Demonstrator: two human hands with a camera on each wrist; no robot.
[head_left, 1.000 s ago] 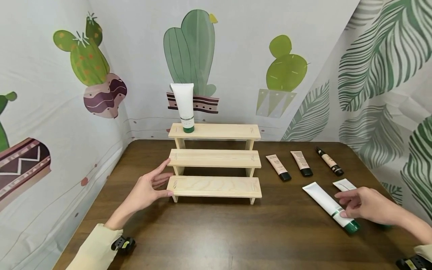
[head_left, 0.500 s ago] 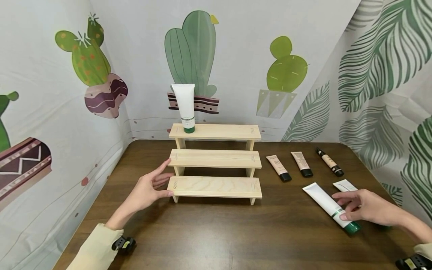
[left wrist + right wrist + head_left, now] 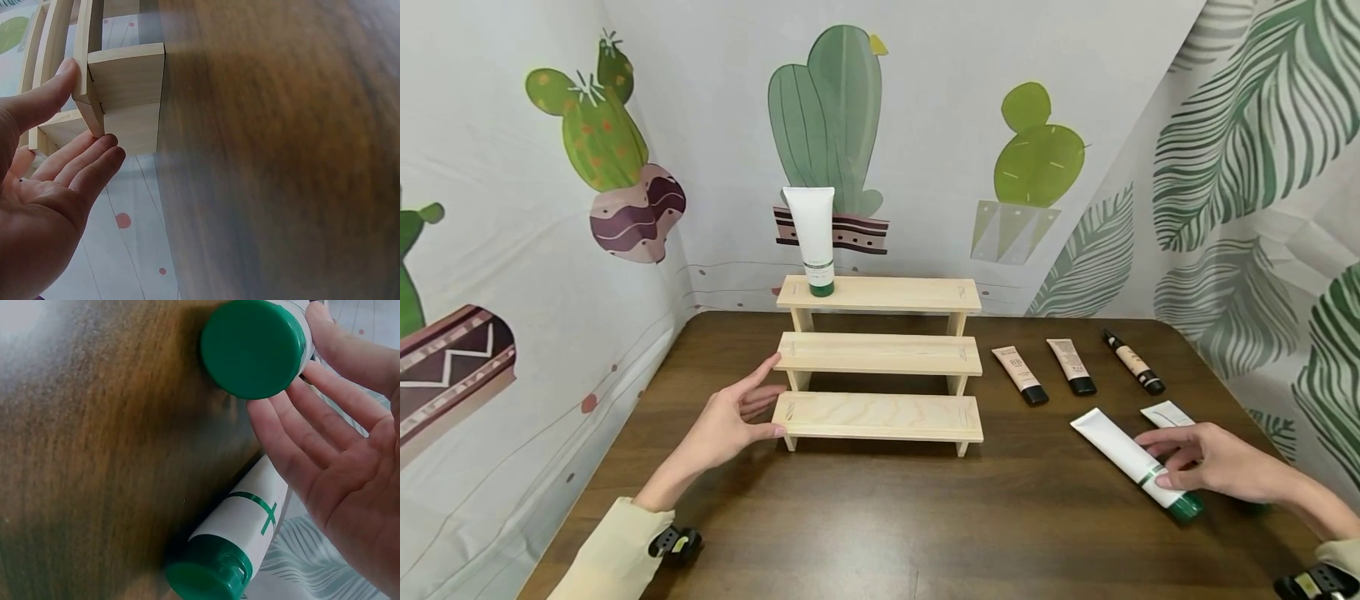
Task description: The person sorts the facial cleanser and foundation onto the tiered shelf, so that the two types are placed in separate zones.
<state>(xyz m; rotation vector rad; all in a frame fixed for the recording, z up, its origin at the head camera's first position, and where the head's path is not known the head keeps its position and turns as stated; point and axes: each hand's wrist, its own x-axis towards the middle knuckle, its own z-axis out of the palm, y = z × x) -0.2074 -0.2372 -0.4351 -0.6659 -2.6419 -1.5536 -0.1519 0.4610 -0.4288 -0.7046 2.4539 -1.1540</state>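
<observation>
A three-step wooden display stand (image 3: 880, 414) stands mid-table. My left hand (image 3: 726, 425) holds its left end, the thumb at the lowest step's front corner and the index fingertip at the middle step. In the left wrist view, the other fingers meet the lowest board's end (image 3: 91, 106). My right hand (image 3: 1221, 458) grips a white squeeze tube (image 3: 1120, 446) near its green cap (image 3: 253, 350), thumb on one side and fingers on the other. Beside it lies a similar white tube (image 3: 1167, 412), partly hidden by my hand; its green cap (image 3: 209, 569) shows in the right wrist view.
Another white tube with a green cap (image 3: 813, 233) stands upright at the top step's left end. Two small beige tubes, one nearer the stand (image 3: 1018, 372) and one farther right (image 3: 1070, 365), lie on the brown table (image 3: 850, 525) with a black-and-beige pen-like tube (image 3: 1133, 361).
The gripped tube has turned slightly, its flat end shifting a little left and toward me. My right fingers have closed in on it. The left hand stays at the stand.
</observation>
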